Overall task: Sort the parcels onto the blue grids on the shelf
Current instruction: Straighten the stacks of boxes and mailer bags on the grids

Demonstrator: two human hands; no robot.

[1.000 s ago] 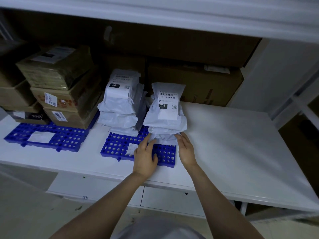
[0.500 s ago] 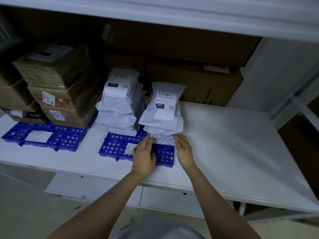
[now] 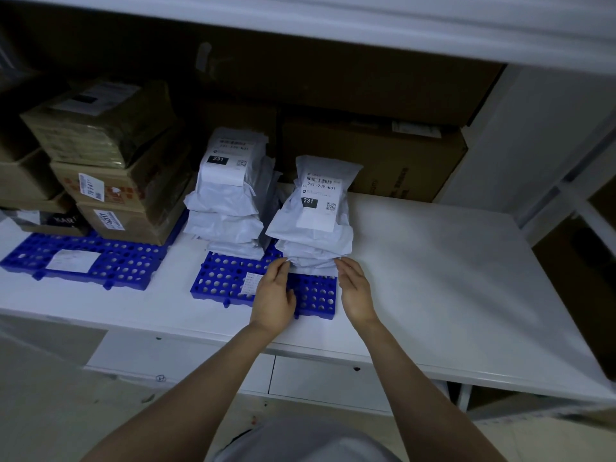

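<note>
Two stacks of white parcel bags labelled 231 stand on the middle blue grid [image 3: 220,281]: a taller left stack [image 3: 230,195] and a right stack [image 3: 315,221]. My left hand [image 3: 273,295] lies over the grid with its fingertips touching the bottom left corner of the right stack. My right hand [image 3: 355,290] touches the stack's bottom right corner, fingers spread. Neither hand grips a bag. A second blue grid [image 3: 110,261] at the left carries brown cardboard boxes [image 3: 113,175] and a paper label.
The white shelf board [image 3: 450,268] stretches bare to the right of the stacks. Large cardboard boxes [image 3: 376,155] line the back. An upper shelf edge [image 3: 366,25] overhangs. A white upright [image 3: 533,141] bounds the right side.
Both hands have stayed at the foot of the right stack, spreading slightly apart to its two lower corners. The stack has shifted a little.
</note>
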